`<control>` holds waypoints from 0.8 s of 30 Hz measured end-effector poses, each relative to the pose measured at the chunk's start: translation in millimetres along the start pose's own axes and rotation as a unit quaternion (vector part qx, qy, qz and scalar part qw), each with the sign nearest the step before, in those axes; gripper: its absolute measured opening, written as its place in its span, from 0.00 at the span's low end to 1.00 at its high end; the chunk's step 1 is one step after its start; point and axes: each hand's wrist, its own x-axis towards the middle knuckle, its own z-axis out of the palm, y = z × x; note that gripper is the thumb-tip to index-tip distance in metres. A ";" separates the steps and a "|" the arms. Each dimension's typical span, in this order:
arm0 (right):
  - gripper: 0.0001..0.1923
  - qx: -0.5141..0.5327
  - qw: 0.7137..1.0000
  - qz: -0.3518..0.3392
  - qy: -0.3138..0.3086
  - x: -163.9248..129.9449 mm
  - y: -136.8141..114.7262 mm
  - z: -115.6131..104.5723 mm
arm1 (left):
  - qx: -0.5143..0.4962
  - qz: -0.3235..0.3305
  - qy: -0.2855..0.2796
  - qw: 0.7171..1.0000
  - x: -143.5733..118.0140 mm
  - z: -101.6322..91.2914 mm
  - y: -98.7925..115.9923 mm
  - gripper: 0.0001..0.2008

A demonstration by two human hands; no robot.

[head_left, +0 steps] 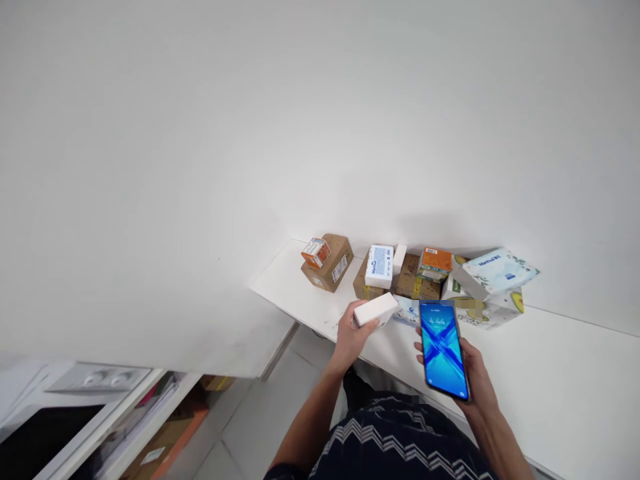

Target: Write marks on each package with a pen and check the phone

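White box (376,309) clamped in left hand (351,333) fingers | right hand (473,373) fingers gripped lit blue phone (443,349) | tissue pack (500,269) read "Mannual" | table (550,373)

A single head-worn view looks forward and down from above the person's chest, tilted, facing a blank wall (300,120) that fills the upper half. The table (575,380) runs along the lower right, near; both hands sit close beneath the lens.
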 end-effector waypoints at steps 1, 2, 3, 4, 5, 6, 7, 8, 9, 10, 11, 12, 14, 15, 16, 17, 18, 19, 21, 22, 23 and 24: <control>0.31 -0.035 0.998 -0.025 0.040 5.6 1.7 -15.3 | 0.002 -0.007 0.010 1.000 0.9 -2.9 -2.6 0.19; 0.33 -0.084 0.991 -0.056 0.090 11.8 3.9 -32.4 | 0.004 -0.012 0.019 1.000 1.9 -5.5 -5.0 0.19; 0.36 -0.148 0.976 -0.079 0.140 18.0 6.5 -50.7 | 0.005 -0.016 0.029 0.999 3.0 -7.8 -7.0 0.19; 0.38 -0.223 0.952 -0.092 0.190 23.9 9.2 -69.8 | 0.006 -0.019 0.038 0.999 4.2 -9.8 -8.7 0.19; 0.39 -0.305 0.917 -0.098 0.237 29.0 12.0 -88.8 | 0.006 -0.022 0.048 0.999 5.5 -11.4 -10.0 0.19; 0.39 -0.390 0.875 -0.097 0.269 33.2 14.9 -107.2 | 0.006 -0.024 0.055 0.998 6.7 -12.9 -10.9 0.19; 0.39 -0.469 0.830 -0.086 0.291 36.2 17.9 -124.4 | 0.007 -0.027 0.061 0.998 7.9 -14.1 -11.6 0.20; 0.39 -0.531 0.784 -0.076 0.312 38.2 21.2 -139.7 | 0.007 -0.029 0.064 0.997 9.0 -15.2 -12.1 0.20; 0.39 -0.582 0.740 -0.064 0.331 39.3 24.9 -152.9 | 0.007 -0.031 0.066 0.997 10.1 -16.2 -12.7 0.20; 0.38 -0.622 0.699 -0.054 0.348 39.7 29.1 -163.9 | 0.008 -0.033 0.066 0.997 11.1 -17.1 -13.5 0.20; 0.37 -0.654 0.664 -0.051 0.360 39.7 33.7 -172.5 | 0.009 -0.035 0.065 0.997 11.9 -18.1 -14.4 0.20; 0.36 -0.679 0.634 -0.053 0.366 39.5 38.8 -179.0 | 0.012 -0.036 0.066 0.997 12.6 -19.0 -15.4 0.20; 0.35 -0.713 0.594 -0.070 0.366 39.2 49.4 -186.5 | 0.019 -0.035 0.067 0.997 13.5 -20.9 -17.7 0.20; 0.34 -0.723 0.581 -0.081 0.365 39.3 54.5 -188.2 | 0.023 -0.035 0.068 0.997 13.7 -21.8 -18.7 0.20; 0.34 -0.728 0.572 -0.090 0.367 39.5 59.0 -189.1 | 0.027 -0.037 0.068 0.997 14.0 -22.9 -19.6 0.20; 0.33 -0.727 0.568 -0.097 0.373 39.8 62.8 -189.5 | 0.029 -0.041 0.066 0.997 14.4 -24.0 -20.4 0.20; 0.33 -0.724 0.567 -0.102 0.379 40.1 65.5 -189.7 | 0.030 -0.048 0.063 0.996 15.0 -25.3 -21.2 0.21; 0.33 -0.719 0.570 -0.103 0.383 40.4 66.8 -189.9 | 0.031 -0.056 0.063 0.996 16.0 -26.8 -22.2 0.21; 0.32 -0.711 0.585 -0.094 0.378 41.2 65.1 -190.1 | 0.033 -0.069 0.073 0.994 19.2 -30.6 -25.1 0.21; 0.33 -0.707 0.594 -0.085 0.373 41.7 62.0 -189.5 | 0.034 -0.073 0.083 0.993 21.5 -32.7 -27.1 0.22; 0.33 -0.704 0.601 -0.077 0.372 42.5 57.6 -187.8 | 0.033 -0.077 0.096 0.992 24.0 -34.8 -29.5 0.22; 0.33 -0.700 0.607 -0.073 0.369 43.3 52.1 -184.1 | 0.026 -0.081 0.107 0.991 26.6 -36.6 -32.2 0.22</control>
